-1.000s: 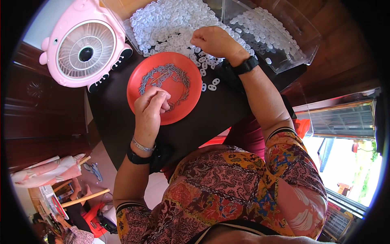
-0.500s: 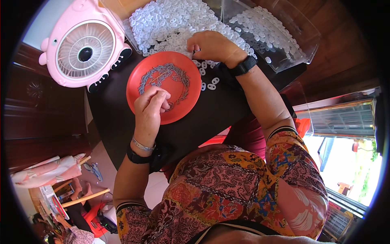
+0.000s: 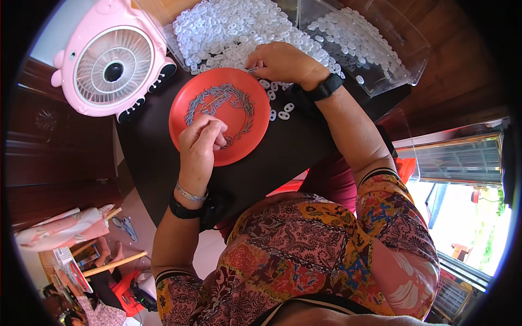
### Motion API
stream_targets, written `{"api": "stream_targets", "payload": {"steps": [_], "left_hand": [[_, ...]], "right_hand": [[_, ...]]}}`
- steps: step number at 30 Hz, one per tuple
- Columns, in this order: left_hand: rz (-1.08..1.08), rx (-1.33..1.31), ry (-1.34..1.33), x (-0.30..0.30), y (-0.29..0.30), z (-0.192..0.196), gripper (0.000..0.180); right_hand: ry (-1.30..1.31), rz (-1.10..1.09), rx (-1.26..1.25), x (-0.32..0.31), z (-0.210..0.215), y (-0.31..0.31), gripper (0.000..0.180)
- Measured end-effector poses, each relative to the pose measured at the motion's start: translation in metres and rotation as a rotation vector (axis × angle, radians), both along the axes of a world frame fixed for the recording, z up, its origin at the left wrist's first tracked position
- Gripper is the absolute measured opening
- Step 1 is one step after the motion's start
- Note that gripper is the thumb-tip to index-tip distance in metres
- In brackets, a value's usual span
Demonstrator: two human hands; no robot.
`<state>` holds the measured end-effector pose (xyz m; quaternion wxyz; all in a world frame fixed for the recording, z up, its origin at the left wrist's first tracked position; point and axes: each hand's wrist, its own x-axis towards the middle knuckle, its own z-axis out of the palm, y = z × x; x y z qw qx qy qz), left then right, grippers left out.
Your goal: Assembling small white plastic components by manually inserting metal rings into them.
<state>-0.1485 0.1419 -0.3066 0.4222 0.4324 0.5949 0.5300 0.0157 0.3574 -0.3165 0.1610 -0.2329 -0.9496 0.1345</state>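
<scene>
A round red plate holds many thin grey screw-like pieces, spread mostly in a ring. Over its near left part is my left hand, fingers curled closed; whatever lies inside them is hidden. My right hand is past the plate's far right rim, at the near edge of a heap of small white oval plastic pieces with two holes. Its thumb and fingers pinch a small grey piece, too small to make out fully. Several loose white pieces lie on the dark table below that hand.
A pink animal-shaped fan stands left of the plate. At the back right, a clear plastic bin holds more white ovals. The dark table ends near my body. Another person is at the lower left, away from the table.
My right hand has shifted slightly left and its fingers have turned, so a grey piece now shows at the fingertips. The left hand stays almost still. The other person at lower left has moved.
</scene>
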Motion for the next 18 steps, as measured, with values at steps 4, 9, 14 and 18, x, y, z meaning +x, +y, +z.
{"api": "stream_targets", "payload": {"steps": [4,9,14,18], "left_hand": [[0.003,-0.019,0.006,0.002,0.0,-0.001,0.022],[-0.025,-0.06,0.012,0.003,-0.001,-0.002,0.022],[-0.025,-0.068,0.01,0.005,-0.003,-0.001,0.022],[-0.075,-0.103,0.052,0.002,-0.005,-0.001,0.025]], "right_hand": [[-0.101,-0.081,0.054,0.003,-0.001,0.005,0.017],[-0.089,-0.339,0.209,0.011,-0.006,0.014,0.016],[0.115,-0.25,0.217,0.012,-0.004,0.011,0.014],[0.103,0.05,-0.038,0.001,0.0,0.001,0.015]]}}
